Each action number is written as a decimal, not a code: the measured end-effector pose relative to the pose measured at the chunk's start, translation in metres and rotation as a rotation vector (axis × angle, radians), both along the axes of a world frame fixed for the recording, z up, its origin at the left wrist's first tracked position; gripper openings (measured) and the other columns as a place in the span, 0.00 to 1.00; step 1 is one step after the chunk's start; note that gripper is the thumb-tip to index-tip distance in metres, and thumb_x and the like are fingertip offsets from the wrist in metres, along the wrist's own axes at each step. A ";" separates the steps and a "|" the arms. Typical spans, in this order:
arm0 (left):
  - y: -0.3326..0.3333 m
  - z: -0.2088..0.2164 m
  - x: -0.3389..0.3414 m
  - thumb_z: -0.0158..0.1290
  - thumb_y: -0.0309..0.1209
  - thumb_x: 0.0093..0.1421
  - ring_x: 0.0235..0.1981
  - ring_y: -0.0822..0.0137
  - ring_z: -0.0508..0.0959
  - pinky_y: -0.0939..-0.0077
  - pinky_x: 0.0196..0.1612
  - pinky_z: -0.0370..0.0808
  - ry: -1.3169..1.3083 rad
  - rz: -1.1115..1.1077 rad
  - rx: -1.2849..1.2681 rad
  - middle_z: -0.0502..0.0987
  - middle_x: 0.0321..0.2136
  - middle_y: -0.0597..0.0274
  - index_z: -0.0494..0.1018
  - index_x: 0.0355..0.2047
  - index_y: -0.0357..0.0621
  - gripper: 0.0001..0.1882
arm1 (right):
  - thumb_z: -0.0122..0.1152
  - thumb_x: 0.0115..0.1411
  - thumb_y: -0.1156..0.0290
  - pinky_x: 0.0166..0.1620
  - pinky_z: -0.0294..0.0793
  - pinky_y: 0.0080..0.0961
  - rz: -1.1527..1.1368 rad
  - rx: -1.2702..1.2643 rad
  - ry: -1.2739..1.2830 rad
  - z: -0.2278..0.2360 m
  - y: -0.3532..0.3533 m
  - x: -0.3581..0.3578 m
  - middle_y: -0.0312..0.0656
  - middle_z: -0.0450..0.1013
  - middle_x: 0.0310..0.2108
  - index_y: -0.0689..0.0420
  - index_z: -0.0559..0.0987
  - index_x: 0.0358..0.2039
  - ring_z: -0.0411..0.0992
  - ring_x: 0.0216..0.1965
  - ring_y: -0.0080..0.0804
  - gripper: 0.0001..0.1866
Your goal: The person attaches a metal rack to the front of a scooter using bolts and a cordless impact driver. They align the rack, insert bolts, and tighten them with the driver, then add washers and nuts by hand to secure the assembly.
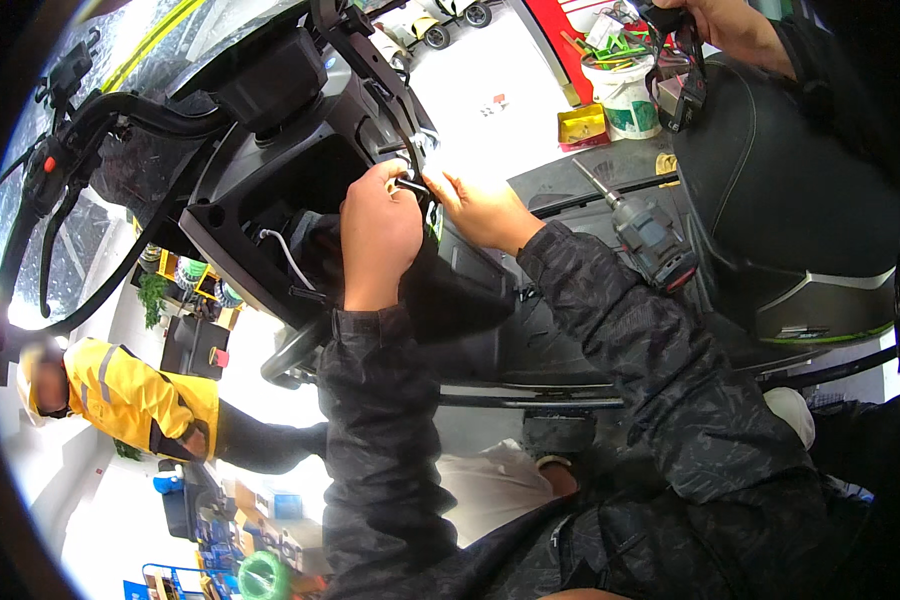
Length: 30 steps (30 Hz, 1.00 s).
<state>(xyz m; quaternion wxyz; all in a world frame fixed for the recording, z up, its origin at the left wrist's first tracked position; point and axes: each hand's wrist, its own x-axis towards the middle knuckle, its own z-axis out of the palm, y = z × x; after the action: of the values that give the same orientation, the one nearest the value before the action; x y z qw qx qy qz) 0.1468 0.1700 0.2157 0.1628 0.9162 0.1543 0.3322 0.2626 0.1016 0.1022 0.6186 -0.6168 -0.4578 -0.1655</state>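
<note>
Both my hands meet at the front panel [262,190] of a black scooter. My left hand [381,238] is closed, its fingertips pinching a small dark piece whose kind I cannot make out. Close beside it, my right hand [484,208] has thumb and fingers pressed together at the same spot; what lies in them is mostly hidden. A thin black cable [402,130] runs down toward my fingertips. Left of my left hand, a white cable [288,258] hangs out of the panel's open recess. A cordless power drill [648,232] lies on the footboard, right of my right hand.
The handlebar [160,112] with its lever reaches out at the left. A black seat [785,185] fills the right. Behind the footboard stand a white bucket [630,103] of tools and a yellow tray [582,127]. Another person's hand [735,30] holds a black device; someone in a yellow jacket [140,390] stands left.
</note>
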 end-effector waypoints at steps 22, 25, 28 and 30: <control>-0.005 0.000 0.001 0.48 0.23 0.58 0.43 0.38 0.84 0.55 0.50 0.79 -0.034 -0.012 0.066 0.83 0.40 0.34 0.80 0.47 0.32 0.18 | 0.55 0.76 0.58 0.49 0.78 0.40 0.099 -0.188 0.067 0.002 -0.007 0.005 0.54 0.81 0.44 0.61 0.78 0.55 0.81 0.44 0.52 0.20; -0.005 0.000 0.000 0.48 0.23 0.58 0.42 0.39 0.85 0.55 0.49 0.79 -0.039 -0.043 0.083 0.83 0.39 0.34 0.80 0.46 0.32 0.18 | 0.55 0.76 0.62 0.49 0.79 0.39 0.101 -0.147 0.034 0.000 -0.008 0.005 0.54 0.81 0.44 0.62 0.78 0.57 0.81 0.45 0.51 0.19; -0.005 -0.002 -0.001 0.48 0.23 0.59 0.42 0.39 0.85 0.56 0.48 0.80 -0.048 -0.059 0.041 0.83 0.38 0.34 0.80 0.45 0.32 0.17 | 0.56 0.75 0.64 0.48 0.79 0.37 0.026 -0.120 -0.111 -0.003 -0.002 0.006 0.55 0.80 0.42 0.63 0.78 0.56 0.80 0.44 0.51 0.17; -0.005 -0.003 -0.001 0.49 0.23 0.59 0.41 0.40 0.85 0.57 0.47 0.80 -0.048 -0.060 0.052 0.83 0.38 0.34 0.81 0.45 0.32 0.17 | 0.56 0.75 0.65 0.45 0.79 0.38 -0.071 -0.028 -0.229 -0.005 0.000 0.007 0.55 0.80 0.39 0.63 0.80 0.52 0.80 0.40 0.52 0.15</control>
<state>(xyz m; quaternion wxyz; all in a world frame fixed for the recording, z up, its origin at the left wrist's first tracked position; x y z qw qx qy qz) 0.1463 0.1651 0.2126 0.1526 0.9161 0.1143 0.3528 0.2698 0.1019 0.0972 0.5473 -0.6182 -0.5055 -0.2505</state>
